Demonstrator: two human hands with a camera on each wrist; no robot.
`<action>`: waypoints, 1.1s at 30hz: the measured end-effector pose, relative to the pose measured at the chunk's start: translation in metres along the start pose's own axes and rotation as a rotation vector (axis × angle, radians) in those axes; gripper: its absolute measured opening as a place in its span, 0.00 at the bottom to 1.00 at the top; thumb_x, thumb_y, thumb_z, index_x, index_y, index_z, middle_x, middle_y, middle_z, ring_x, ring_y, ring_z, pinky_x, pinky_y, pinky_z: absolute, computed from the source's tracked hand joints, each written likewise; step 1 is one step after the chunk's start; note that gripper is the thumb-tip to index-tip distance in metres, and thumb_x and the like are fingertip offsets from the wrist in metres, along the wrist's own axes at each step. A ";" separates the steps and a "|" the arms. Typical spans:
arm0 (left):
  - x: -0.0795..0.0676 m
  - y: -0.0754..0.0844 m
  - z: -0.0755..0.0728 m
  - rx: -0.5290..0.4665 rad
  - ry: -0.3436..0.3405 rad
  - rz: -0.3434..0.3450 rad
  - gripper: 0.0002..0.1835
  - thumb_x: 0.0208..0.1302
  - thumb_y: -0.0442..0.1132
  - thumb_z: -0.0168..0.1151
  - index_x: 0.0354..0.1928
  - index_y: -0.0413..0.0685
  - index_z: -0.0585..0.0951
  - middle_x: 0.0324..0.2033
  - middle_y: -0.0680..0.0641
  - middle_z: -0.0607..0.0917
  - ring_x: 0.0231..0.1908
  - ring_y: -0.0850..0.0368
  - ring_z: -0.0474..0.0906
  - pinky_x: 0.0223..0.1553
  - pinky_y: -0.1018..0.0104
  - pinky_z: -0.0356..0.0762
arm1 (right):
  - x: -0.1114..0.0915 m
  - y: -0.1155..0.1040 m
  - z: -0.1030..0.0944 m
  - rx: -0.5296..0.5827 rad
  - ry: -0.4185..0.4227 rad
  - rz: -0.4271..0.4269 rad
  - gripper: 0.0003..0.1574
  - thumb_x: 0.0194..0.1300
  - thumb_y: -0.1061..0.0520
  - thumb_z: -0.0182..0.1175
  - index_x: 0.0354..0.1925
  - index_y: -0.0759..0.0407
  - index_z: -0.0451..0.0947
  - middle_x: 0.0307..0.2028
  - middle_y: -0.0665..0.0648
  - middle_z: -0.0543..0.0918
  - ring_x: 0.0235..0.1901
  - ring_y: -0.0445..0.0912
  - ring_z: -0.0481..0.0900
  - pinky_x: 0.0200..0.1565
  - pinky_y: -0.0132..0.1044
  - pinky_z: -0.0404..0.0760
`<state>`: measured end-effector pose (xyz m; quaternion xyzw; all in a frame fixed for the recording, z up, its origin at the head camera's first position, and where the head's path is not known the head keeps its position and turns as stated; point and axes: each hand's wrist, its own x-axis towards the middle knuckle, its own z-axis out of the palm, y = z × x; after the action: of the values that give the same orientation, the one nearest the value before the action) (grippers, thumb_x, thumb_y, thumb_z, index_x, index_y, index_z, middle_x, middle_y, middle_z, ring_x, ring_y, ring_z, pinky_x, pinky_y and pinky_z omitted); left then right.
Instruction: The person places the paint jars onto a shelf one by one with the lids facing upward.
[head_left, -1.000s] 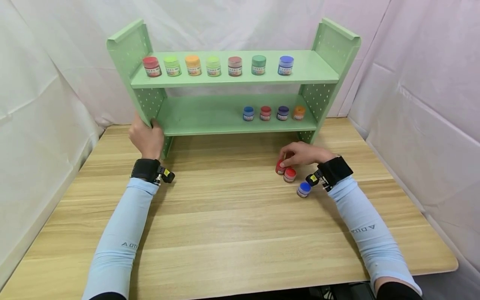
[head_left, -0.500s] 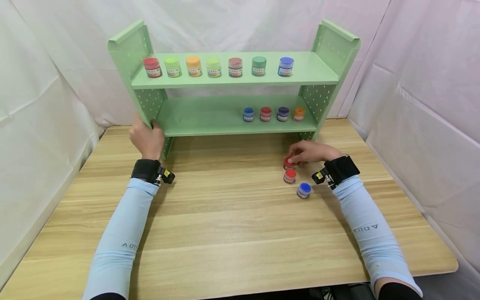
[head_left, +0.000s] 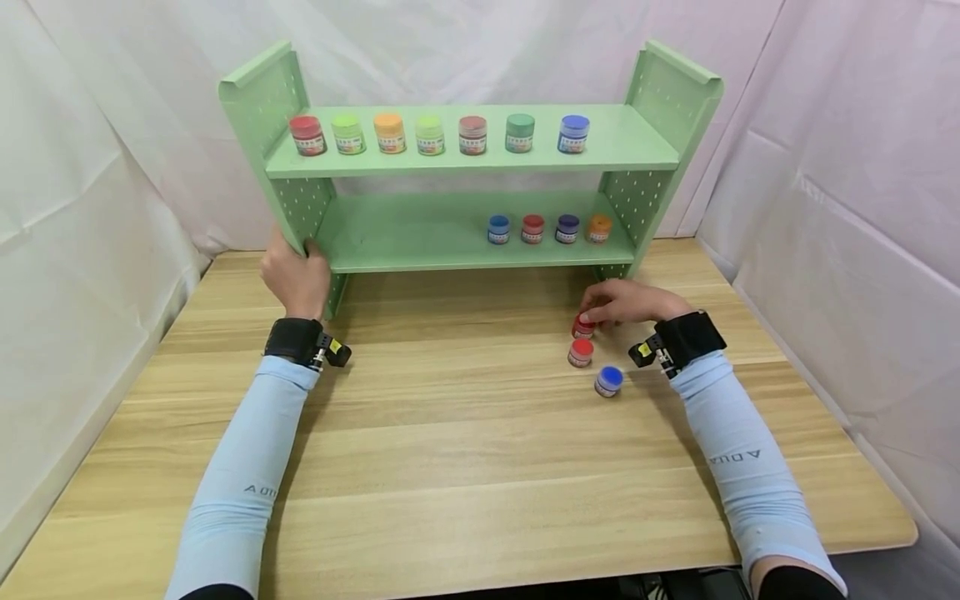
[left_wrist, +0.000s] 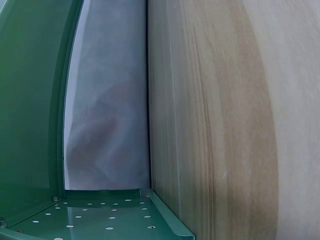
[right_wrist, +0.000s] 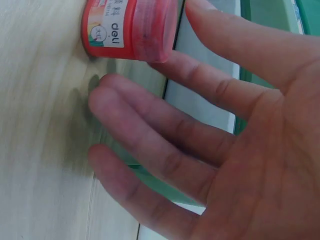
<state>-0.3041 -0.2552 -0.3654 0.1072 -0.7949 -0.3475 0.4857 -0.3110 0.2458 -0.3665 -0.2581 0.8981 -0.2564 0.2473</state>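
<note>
My left hand (head_left: pixel 297 279) grips the lower left side panel of a green metal shelf (head_left: pixel 465 265); that hand is out of sight in the left wrist view, where the dotted panel (left_wrist: pixel 110 220) shows. My right hand (head_left: pixel 626 302) pinches the lid of a red paint jar (head_left: pixel 582 328) between thumb and index finger. This jar (right_wrist: pixel 117 30), its label reading "deli", stands upright on the wooden table, and the other fingers (right_wrist: pixel 150 135) are spread away from it. Just in front stands a second red jar (head_left: pixel 581 352), with a blue-lidded jar (head_left: pixel 608 382) nearer me on the right.
Several paint jars, among them an orange one (head_left: pixel 390 133) and a dark green one (head_left: pixel 520 133), line the upper board. On the lower board's right half stand a blue jar (head_left: pixel 498 229) and several others. White cloth (head_left: pixel 480 50) hangs behind the table (head_left: pixel 450 467).
My right hand has moved right and slightly back, taking the red jar with it, away from the other red jar. The left hand stays on the shelf panel.
</note>
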 end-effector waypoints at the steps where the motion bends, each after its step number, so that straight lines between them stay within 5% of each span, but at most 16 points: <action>1: 0.000 0.000 0.000 0.001 -0.001 0.000 0.17 0.58 0.30 0.53 0.49 0.45 0.81 0.46 0.44 0.87 0.47 0.48 0.84 0.49 0.51 0.77 | 0.000 0.000 0.000 0.002 0.002 -0.007 0.15 0.68 0.51 0.58 0.46 0.59 0.78 0.38 0.58 0.84 0.37 0.52 0.82 0.42 0.46 0.81; 15: -0.001 0.000 0.000 -0.010 0.004 0.012 0.17 0.58 0.30 0.53 0.49 0.45 0.81 0.46 0.44 0.87 0.48 0.49 0.84 0.50 0.51 0.77 | -0.002 0.002 0.000 -0.029 -0.049 -0.138 0.23 0.58 0.57 0.67 0.54 0.57 0.78 0.46 0.56 0.84 0.45 0.49 0.79 0.47 0.39 0.76; 26: 0.001 -0.001 0.001 -0.009 0.003 0.012 0.16 0.58 0.30 0.52 0.48 0.44 0.81 0.45 0.44 0.87 0.46 0.48 0.84 0.48 0.51 0.78 | -0.001 0.000 0.001 -0.047 -0.051 -0.146 0.26 0.55 0.65 0.66 0.54 0.58 0.77 0.46 0.57 0.83 0.45 0.51 0.79 0.48 0.42 0.76; 33: 0.000 -0.001 0.001 -0.006 0.003 0.008 0.15 0.59 0.30 0.53 0.47 0.43 0.81 0.44 0.42 0.87 0.45 0.47 0.84 0.47 0.50 0.77 | 0.001 0.002 0.002 -0.044 -0.035 -0.139 0.25 0.54 0.60 0.69 0.52 0.56 0.78 0.44 0.55 0.84 0.43 0.49 0.79 0.46 0.40 0.76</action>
<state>-0.3047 -0.2553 -0.3661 0.1028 -0.7935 -0.3477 0.4888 -0.3114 0.2458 -0.3692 -0.3296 0.8790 -0.2485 0.2387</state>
